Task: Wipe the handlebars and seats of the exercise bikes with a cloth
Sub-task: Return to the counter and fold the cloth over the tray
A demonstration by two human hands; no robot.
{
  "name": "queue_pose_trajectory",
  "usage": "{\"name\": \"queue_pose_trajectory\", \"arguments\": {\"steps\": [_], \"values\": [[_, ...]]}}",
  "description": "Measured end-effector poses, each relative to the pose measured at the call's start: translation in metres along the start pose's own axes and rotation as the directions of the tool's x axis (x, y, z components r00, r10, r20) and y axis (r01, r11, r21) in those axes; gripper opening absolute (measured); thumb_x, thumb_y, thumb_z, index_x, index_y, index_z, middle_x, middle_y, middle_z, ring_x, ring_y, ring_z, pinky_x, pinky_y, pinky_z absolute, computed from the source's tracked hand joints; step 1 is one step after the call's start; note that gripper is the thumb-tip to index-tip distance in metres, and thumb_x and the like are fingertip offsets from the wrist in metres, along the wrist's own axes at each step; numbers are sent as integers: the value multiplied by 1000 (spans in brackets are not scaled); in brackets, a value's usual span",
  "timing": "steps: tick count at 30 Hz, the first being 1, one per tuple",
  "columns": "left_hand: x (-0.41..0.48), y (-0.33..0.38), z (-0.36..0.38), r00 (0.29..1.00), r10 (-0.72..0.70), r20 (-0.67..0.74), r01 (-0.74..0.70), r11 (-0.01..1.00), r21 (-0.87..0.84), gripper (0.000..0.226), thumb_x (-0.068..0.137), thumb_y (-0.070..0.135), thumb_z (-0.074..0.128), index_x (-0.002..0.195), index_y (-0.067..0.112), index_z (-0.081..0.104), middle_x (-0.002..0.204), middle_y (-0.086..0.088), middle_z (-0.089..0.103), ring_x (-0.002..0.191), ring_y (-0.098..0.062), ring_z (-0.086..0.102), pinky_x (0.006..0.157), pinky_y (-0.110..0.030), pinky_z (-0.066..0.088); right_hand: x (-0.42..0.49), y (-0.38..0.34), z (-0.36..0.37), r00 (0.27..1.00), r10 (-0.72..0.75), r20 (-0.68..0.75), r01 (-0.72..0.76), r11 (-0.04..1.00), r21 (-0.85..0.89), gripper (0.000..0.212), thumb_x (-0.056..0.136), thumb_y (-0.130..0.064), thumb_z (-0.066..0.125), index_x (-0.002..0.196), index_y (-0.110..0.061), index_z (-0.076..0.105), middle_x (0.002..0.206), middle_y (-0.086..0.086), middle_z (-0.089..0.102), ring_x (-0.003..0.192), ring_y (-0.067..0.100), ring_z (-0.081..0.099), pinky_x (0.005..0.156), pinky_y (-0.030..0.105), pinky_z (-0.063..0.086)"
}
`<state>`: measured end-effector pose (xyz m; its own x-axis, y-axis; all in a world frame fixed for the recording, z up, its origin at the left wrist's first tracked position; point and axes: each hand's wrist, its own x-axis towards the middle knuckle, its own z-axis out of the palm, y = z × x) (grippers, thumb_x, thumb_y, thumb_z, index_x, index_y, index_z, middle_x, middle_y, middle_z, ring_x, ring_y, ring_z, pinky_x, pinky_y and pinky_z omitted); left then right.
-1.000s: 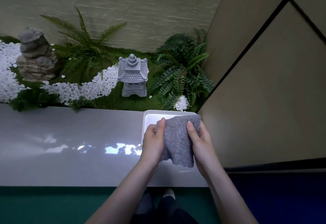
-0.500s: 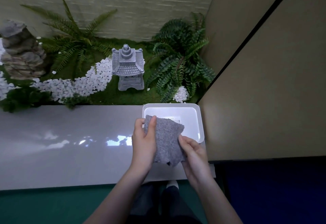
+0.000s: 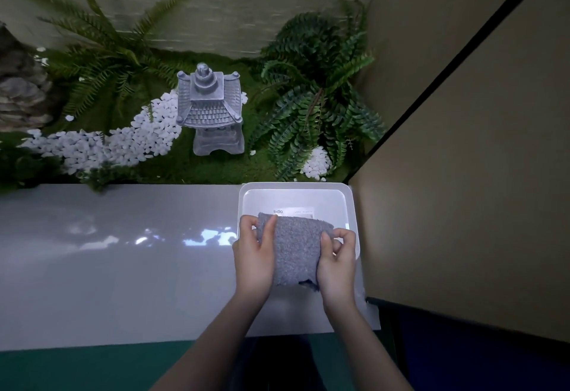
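Now the cloth (image 3: 294, 249), hanging loose a second ago, is folded compact over the tray (image 3: 353, 205), left hand (image 3: 254, 256) and right hand (image 3: 336, 262) pinching its sides, seemingly readied for wiping.

Grey cloth (image 3: 294, 249) gripped between left hand (image 3: 254, 258) and right hand (image 3: 336, 262) above white tray (image 3: 353, 205).

A glossy pale ledge (image 3: 108, 267) is seen stretching away to the left of the left hand (image 3: 254, 255). A white plastic tray (image 3: 308, 198) is set on its right end, beneath the left hand and the right hand (image 3: 336, 262).
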<state>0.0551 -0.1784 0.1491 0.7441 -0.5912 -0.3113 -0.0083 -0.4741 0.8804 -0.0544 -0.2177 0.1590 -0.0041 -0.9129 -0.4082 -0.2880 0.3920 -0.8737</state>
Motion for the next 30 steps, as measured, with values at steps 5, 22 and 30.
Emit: {"name": "queue_pose_trajectory", "arguments": {"steps": [5, 22, 30], "values": [[46, -39, 51, 1000, 10, 2, -10, 989, 148, 27, 95, 39, 50, 90, 14, 40, 60, -6, 49, 65, -30, 54, 61, -44, 41, 69, 41, 8, 990, -129, 63, 143, 933, -329, 7, 102, -25, 39, 97, -24, 34, 69, 3, 54, 65, 18, 54, 56, 34, 39], [154, -150, 144, 985, 88, 149, -155, 831, 535, 33, 98, 44, 36, 105, 12, 36, 78, -19, 63, 76, -41, 61, 63, -44, 48, 216, 154, 43, 931, -170, 324, 355, 639, -683, 12, 103, -32, 26, 94, -29, 17, 71, 7, 55, 71, 34, 56, 62, 42, 46], [153, -167, 137, 989, 129, 74, -145, 734, 664, 37, 96, 44, 44, 119, 15, 42, 92, -10, 66, 82, -35, 63, 64, -36, 42, 226, 174, 41, 955, -210, 208, 289, 507, -812, 26, 99, -40, 40, 111, -18, 43, 96, 5, 65, 82, 30, 62, 63, 32, 39]]}}
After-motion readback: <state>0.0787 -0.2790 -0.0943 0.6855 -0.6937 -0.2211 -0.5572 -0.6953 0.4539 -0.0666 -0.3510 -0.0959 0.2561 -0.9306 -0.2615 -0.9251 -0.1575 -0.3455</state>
